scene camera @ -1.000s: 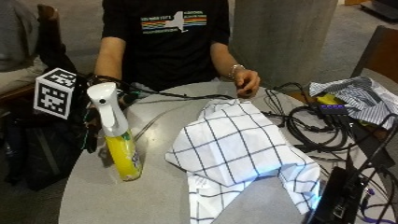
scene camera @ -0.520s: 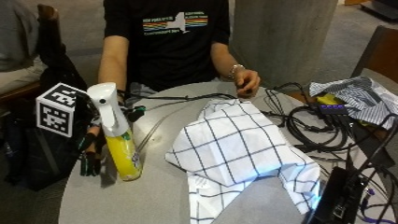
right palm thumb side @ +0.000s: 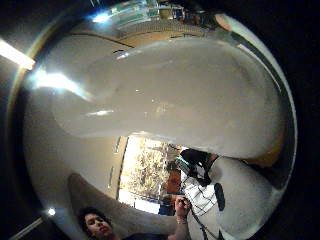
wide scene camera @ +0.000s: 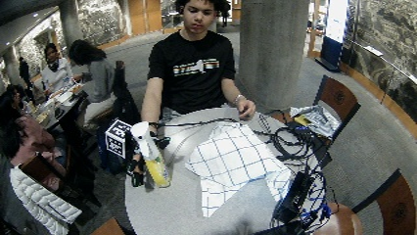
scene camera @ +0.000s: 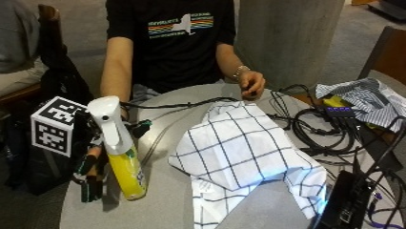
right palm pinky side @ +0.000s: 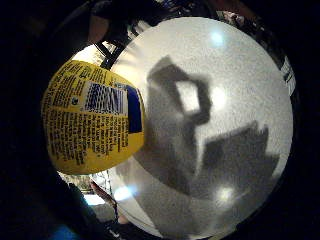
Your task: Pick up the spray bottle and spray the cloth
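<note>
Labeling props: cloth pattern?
White with a dark windowpane check; the cloth shows best in the outside view.

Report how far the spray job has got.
Done: nothing yet. The spray bottle stands upright on the table, and the checked cloth lies spread beside it, apart from it. In hand: the gloved right hand is right beside the bottle, fingers pointing down; whether it touches the bottle I cannot tell. Left: grip, lift, aim the white nozzle at the cloth, spray.

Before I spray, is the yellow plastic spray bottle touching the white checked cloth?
Apart. The outside view shows bare grey table between the spray bottle and the cloth.
</note>
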